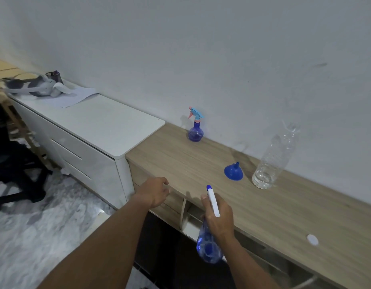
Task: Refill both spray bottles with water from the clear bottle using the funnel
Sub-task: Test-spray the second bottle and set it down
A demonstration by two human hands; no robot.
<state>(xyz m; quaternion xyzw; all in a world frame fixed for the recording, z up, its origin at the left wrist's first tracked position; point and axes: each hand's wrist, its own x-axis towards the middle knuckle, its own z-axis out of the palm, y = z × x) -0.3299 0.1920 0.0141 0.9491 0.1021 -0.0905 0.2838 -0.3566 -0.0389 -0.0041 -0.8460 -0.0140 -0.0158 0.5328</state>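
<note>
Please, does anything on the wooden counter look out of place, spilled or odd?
No spill shows. The blue funnel stands upside down, spout up, beside the clear bottle, which looks uncapped; a small white disc, perhaps its cap, lies apart.

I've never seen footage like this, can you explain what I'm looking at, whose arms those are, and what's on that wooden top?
This is one picture from a camera worn on a person's head, looking down at their own bare arms; no machine is involved. The right hand grips a blue spray bottle in front of the wooden counter. The left hand holds nothing, near the counter's front edge. On the counter stand a second spray bottle by the wall and a clear bottle with a little water at the bottom. A blue funnel lies between them, and a white cap sits further right.
</note>
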